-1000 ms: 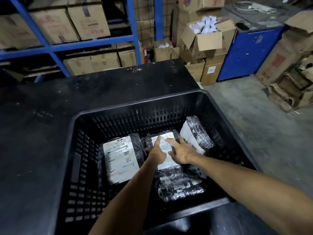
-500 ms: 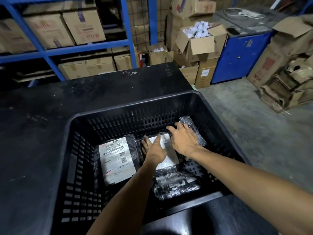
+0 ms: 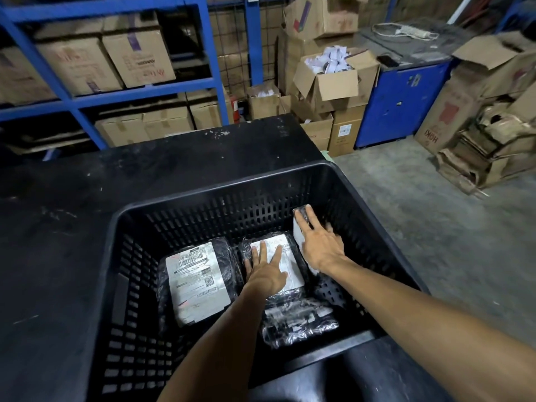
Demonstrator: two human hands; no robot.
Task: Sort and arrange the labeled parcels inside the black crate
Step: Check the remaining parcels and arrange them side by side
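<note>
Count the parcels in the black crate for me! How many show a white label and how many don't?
Parcels showing a white label: 3, the left parcel, the middle parcel under the left hand, and the right parcel under the right hand.
Parcels showing no label: 1, the front parcel.
Total: 4 parcels in the crate.

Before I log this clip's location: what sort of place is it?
Probably a warehouse or packing room: blue shelving stacked with cardboard boxes, a bare concrete floor, and labeled parcels in a black crate.
</note>
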